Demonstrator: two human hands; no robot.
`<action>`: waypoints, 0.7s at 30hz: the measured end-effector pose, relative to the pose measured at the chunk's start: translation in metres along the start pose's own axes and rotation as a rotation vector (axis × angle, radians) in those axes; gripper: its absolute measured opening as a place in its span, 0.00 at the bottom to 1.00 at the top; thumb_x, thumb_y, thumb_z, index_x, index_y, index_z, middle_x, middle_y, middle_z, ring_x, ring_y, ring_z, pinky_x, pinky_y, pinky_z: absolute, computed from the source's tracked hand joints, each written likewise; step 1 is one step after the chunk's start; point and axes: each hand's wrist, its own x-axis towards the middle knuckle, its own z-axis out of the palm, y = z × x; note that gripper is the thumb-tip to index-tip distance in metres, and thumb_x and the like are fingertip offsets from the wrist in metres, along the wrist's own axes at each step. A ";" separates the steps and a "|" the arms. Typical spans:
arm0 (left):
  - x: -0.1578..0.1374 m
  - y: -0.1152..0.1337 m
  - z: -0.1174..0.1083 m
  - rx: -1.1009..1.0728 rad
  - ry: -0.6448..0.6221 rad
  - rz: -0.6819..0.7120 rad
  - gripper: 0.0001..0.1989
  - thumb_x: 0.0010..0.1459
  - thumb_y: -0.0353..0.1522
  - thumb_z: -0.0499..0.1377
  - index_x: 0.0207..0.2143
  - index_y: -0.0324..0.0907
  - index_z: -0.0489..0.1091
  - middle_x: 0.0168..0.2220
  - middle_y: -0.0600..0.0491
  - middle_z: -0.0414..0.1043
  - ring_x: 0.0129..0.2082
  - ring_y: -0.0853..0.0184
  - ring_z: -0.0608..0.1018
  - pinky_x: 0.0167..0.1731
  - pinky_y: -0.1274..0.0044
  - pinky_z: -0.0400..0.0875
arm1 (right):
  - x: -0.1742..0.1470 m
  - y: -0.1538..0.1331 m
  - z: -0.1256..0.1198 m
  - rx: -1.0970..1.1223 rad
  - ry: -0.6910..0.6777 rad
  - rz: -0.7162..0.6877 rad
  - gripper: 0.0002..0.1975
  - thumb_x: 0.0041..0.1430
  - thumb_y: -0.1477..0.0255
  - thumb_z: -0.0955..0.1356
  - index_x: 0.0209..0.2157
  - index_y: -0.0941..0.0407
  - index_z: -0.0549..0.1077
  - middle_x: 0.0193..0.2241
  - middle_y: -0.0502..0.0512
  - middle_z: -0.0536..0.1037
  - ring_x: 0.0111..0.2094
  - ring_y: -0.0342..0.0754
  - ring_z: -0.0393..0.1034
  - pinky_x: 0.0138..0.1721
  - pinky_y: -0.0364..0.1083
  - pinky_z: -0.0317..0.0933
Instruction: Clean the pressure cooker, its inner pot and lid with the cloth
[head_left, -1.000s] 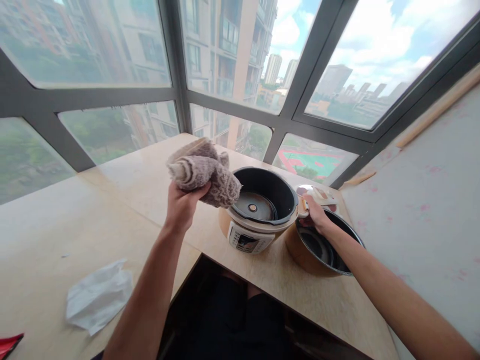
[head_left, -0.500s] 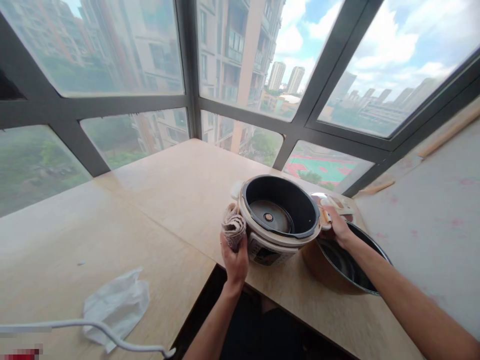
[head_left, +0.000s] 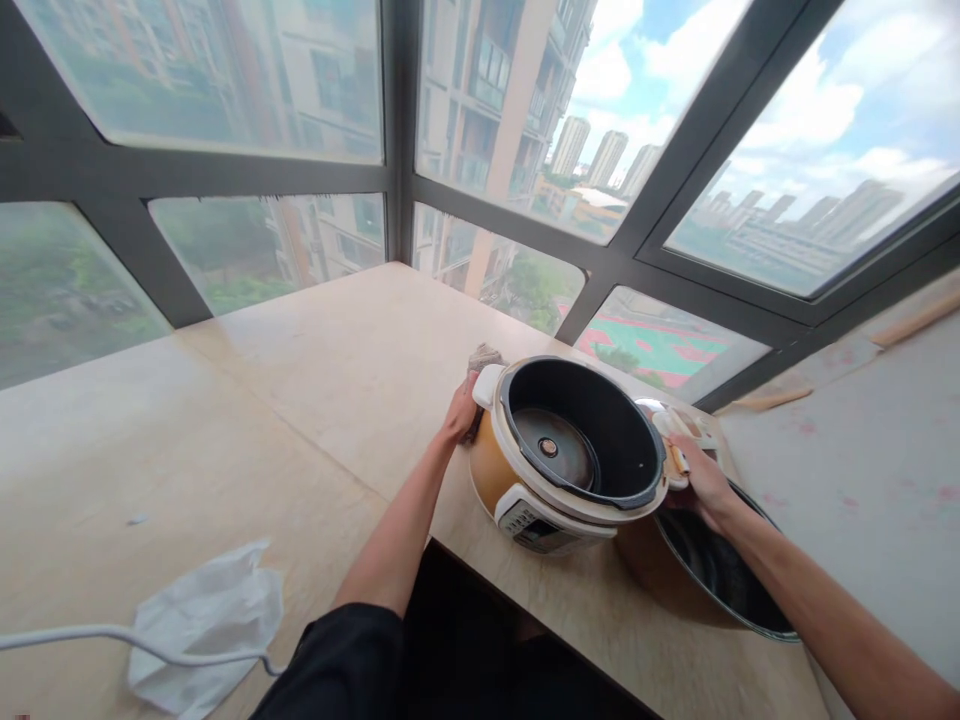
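Note:
An electric pressure cooker [head_left: 502,450] without a lid stands on the counter, its dark inside and round metal base showing. Its body is golden, with a white rim and a control panel on the front. My left hand [head_left: 463,408] holds a crumpled brownish cloth [head_left: 486,358] against the cooker's left outer side, just under and behind the white side handle [head_left: 487,386]. On the opposite side, my right hand [head_left: 701,478] grips the cooker's right handle [head_left: 675,468], its fingers partly hidden.
Right of the cooker sits a large dark-lined pot [head_left: 720,560], partly behind my right forearm. A white and metallic lid-like piece [head_left: 694,425] lies behind it. On the left are a crumpled white plastic sheet [head_left: 206,625] and a white cord [head_left: 90,632]. Windows border the counter [head_left: 300,420].
My left hand with the cloth has moved from the cooker's front left round to its back left side. The right hand stays on the handle. The view has shifted slightly.

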 end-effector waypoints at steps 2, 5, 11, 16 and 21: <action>0.016 0.003 0.005 -0.011 -0.047 0.009 0.17 0.71 0.33 0.48 0.53 0.33 0.70 0.55 0.48 0.75 0.55 0.67 0.74 0.56 0.80 0.66 | -0.005 -0.005 0.002 -0.008 -0.021 0.119 0.22 0.59 0.49 0.63 0.24 0.52 0.64 0.13 0.52 0.66 0.12 0.45 0.57 0.12 0.46 0.53; 0.020 0.002 0.011 -0.028 -0.030 0.011 0.16 0.68 0.30 0.53 0.54 0.33 0.69 0.57 0.45 0.73 0.57 0.67 0.74 0.58 0.79 0.65 | -0.011 -0.011 0.005 -0.022 0.007 0.155 0.22 0.61 0.50 0.62 0.23 0.52 0.64 0.13 0.52 0.66 0.11 0.45 0.56 0.12 0.46 0.52; -0.059 -0.011 0.022 -0.191 0.413 -0.113 0.27 0.72 0.45 0.43 0.61 0.38 0.65 0.61 0.44 0.69 0.62 0.65 0.70 0.63 0.71 0.62 | -0.011 -0.010 0.007 0.022 0.010 0.127 0.21 0.61 0.51 0.62 0.25 0.53 0.65 0.13 0.51 0.65 0.12 0.45 0.56 0.12 0.45 0.52; -0.161 0.005 0.064 -0.117 0.657 0.000 0.28 0.70 0.46 0.48 0.65 0.40 0.58 0.64 0.40 0.63 0.64 0.59 0.67 0.65 0.66 0.61 | -0.003 -0.005 0.007 0.075 -0.012 0.115 0.21 0.62 0.51 0.62 0.29 0.54 0.70 0.16 0.54 0.68 0.15 0.46 0.59 0.13 0.45 0.55; -0.220 0.032 0.104 0.321 0.759 0.378 0.29 0.65 0.38 0.59 0.67 0.50 0.59 0.63 0.40 0.59 0.64 0.50 0.64 0.63 0.58 0.59 | -0.007 -0.008 0.008 0.076 -0.041 0.135 0.22 0.64 0.52 0.60 0.30 0.54 0.71 0.15 0.53 0.67 0.14 0.46 0.57 0.13 0.46 0.54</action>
